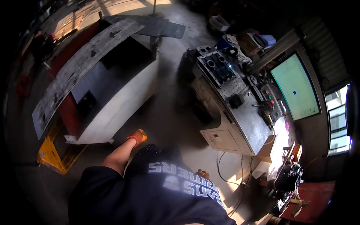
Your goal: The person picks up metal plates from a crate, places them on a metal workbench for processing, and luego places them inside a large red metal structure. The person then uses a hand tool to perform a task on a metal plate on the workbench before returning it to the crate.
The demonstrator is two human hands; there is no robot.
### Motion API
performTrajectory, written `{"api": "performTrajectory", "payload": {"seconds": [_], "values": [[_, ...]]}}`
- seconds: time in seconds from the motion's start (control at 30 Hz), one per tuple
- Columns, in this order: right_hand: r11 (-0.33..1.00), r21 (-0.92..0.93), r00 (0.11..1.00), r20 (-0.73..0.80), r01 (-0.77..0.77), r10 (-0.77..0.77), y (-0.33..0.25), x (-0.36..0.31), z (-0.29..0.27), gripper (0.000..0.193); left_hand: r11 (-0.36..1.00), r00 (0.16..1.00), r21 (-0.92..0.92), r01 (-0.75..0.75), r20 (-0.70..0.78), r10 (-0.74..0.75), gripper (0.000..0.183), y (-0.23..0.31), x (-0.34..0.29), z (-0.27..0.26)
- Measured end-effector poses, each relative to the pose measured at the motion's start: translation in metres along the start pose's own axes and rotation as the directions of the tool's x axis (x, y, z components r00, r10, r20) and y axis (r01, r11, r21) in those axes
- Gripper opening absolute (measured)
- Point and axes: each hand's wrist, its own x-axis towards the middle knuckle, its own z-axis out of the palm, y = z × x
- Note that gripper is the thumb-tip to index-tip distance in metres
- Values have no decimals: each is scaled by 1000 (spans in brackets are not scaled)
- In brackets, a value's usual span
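Note:
My left hand [137,137], in an orange and reddish work glove, hangs in front of my dark printed shirt. Nothing shows in it, and its fingers are too dark and small to make out. Nearest to it stands a long white and grey metal cabinet or frame [123,101], which it appears not to touch. Only a bit of my right hand [203,174], also gloved in orange, shows past the shirt's edge. The shirt hides its fingers and whatever they may hold.
At right, a metal-topped workbench [255,125] carries an engine block [217,65], tools and a button control box [269,98]. Behind it is a lit screen [296,87]. Cables [240,183] trail on the floor. A yellow metal frame [56,155] stands left. Another person [42,45] is far left.

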Motion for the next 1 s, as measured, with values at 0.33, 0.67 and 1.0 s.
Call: {"api": "performTrajectory", "payload": {"seconds": [0.33,0.67,1.0], "values": [[982,146,992,-42,122,-117,-81,59,-92,33,933,937,-99,345,-15,-348,30,51,-83,-86],[842,294,828,-488,452,-274,-185,78,-303,31,939,963,-321,123,-188,-191,30,120,7,-119],[827,326,883,-61,458,-465,-297,117,-216,31,885,815,-463,-52,-531,-230,24,102,3,-140]]}}
